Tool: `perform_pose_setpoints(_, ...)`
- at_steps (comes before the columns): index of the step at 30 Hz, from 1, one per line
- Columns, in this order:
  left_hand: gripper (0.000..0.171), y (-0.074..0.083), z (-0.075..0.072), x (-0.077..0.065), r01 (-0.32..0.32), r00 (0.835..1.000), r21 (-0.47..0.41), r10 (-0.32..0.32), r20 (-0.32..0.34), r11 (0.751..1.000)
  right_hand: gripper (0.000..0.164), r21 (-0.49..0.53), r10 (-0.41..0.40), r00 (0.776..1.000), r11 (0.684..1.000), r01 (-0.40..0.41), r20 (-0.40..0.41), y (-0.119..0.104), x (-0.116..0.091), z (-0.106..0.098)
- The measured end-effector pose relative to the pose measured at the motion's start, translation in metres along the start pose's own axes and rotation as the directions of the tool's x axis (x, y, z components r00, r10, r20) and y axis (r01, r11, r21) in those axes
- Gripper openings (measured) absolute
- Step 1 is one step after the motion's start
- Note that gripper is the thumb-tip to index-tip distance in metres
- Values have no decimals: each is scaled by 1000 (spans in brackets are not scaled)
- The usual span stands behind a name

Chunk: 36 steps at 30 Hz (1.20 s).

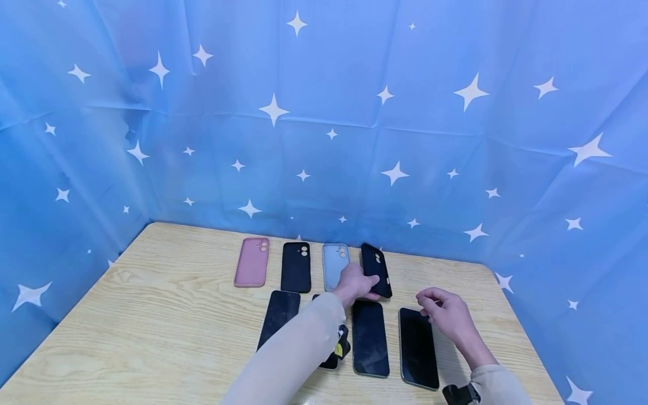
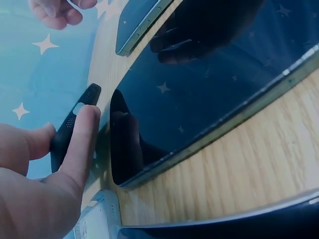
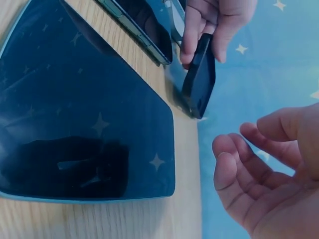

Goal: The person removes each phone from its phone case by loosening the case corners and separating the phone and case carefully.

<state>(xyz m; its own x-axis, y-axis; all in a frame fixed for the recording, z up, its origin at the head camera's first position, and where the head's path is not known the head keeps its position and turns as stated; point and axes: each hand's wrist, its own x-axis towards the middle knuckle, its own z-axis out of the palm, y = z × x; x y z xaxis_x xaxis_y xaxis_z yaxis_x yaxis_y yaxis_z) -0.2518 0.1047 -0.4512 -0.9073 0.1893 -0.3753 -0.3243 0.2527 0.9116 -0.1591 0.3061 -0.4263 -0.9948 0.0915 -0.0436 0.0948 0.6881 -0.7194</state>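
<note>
Between thumb and fingers my left hand (image 1: pixel 356 283) pinches a black phone case (image 1: pixel 376 271), which is tilted with one long edge toward the table. In the left wrist view the case (image 2: pixel 75 127) shows edge-on between the thumb and a finger. A light blue phone case (image 1: pixel 334 264) lies beside that hand, partly hidden by it. My right hand (image 1: pixel 448 315) hovers over the top end of the rightmost phone (image 1: pixel 418 349), its fingers loosely curled around nothing. Another dark phone (image 1: pixel 370 340) lies just below my left hand.
A pink phone case (image 1: pixel 252 262) and a second black case (image 1: pixel 296 267) lie at the back of the wooden table (image 1: pixel 152 315). Two more phones, one at the left (image 1: pixel 279 313), are partly covered by my left forearm. A blue starred curtain (image 1: pixel 324 140) hangs behind.
</note>
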Motion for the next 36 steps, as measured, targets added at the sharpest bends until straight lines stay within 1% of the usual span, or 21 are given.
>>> perform_pose_setpoints(4,52,3,2,-1,19,1000,81,-18,-19,997,24,-3,-14,1000,1000,14,2,-2,0,0)
perform_pose_setpoints(7,47,8,3,-4,25,1000,131,-23,-20,991,24,0,-20,1000,1000,20,7,-4,1,0)
perform_pose_setpoints(9,38,11,2,-6,21,1000,157,-20,-8,987,24,1,-18,1000,1000,18,6,-4,2,-1)
perform_pose_setpoints(12,14,15,0,-8,6,1000,200,-9,12,980,24,2,-16,1000,1000,16,7,-5,3,-2)
perform_pose_setpoints(13,11,16,-1,-9,3,1000,217,-7,21,976,24,4,-19,1000,1000,19,8,-5,3,-2)
perform_pose_setpoints(16,21,18,-3,-10,-1,999,255,-10,44,967,24,12,-10,1000,1000,9,13,-6,3,-2)
perform_pose_setpoints(22,14,20,-5,-14,0,999,313,-13,39,950,24,17,-9,1000,1000,9,16,-5,4,-2)
perform_pose_setpoints(27,19,24,-7,-21,-20,998,347,-4,68,938,24,8,-13,1000,1000,13,15,-4,5,-2)
perform_pose_setpoints(31,27,24,-11,-25,-63,996,371,32,88,927,25,1,-17,1000,1000,17,19,-4,6,-2)
perform_pose_setpoints(33,35,25,-15,-27,-91,993,378,56,103,921,25,0,-20,1000,1000,20,16,-5,6,-3)
perform_pose_setpoints(36,50,27,-24,-31,-141,987,413,97,127,900,25,-14,-28,1000,999,29,9,-6,6,-5)
